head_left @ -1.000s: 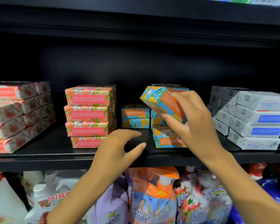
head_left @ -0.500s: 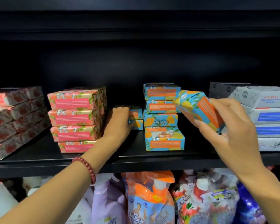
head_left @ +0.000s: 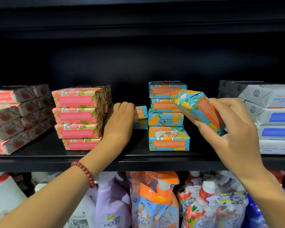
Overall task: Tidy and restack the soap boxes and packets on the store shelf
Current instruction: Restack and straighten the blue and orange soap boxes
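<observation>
Soap box [head_left: 199, 111] (stack [head_left: 169, 139] reads "Goat Soap") pinched by right hand [head_left: 234, 137]; left hand [head_left: 118, 122], fingers together, touches small boxes [head_left: 141, 112].

**Bare arms, one red bead bracelet**

Two arms showed, the left forearm [head_left: 44, 199] and the right forearm [head_left: 262, 186], both bare from the lower edge of the view up to the fingers. The left wrist wore a bracelet [head_left: 85, 172] of small, round, dark red beads. They were strung close together in a single row and fitted snugly round the wrist. The left grip [head_left: 120, 120] and the right grip [head_left: 234, 137] were uncovered too.
</observation>
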Tool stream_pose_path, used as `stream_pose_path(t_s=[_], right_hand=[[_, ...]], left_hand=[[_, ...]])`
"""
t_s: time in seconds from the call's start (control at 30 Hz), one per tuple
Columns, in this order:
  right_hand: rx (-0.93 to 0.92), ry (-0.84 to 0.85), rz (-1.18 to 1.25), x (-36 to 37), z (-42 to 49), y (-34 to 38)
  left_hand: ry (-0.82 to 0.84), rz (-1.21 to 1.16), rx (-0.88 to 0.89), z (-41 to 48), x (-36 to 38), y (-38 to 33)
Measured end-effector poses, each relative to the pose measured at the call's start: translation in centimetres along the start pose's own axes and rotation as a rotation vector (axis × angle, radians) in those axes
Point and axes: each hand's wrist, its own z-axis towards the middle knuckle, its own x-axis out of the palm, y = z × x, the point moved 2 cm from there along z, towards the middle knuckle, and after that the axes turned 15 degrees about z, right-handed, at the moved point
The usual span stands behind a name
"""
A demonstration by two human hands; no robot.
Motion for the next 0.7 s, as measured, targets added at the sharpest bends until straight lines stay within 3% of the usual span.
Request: stream_pose_path(t_s=[0.13,0.3,0.47,0.7], right_hand=[[-0.031,0.022,-0.006,0.0,0.3,0.2],[-0.100,0.211,-0.082,1.3,0.5,0.5],[-0.219,0.374,-0.267,3.8,0.2,0.7],[-0.270,0.373,-0.256,4.5,0.0,0.3]], left_hand=[[-0.152,-0.170,-0.153,-0.9,-1.8,-0.1],[-0.416,-0.418,-0.150,-4.4,-3.6,-0.7],[-0.435,-0.600,-0.162,-5.8,-5.3,-0.3],[-0.438,-0.632,-0.134,-7.2,-5.8,1.0]])
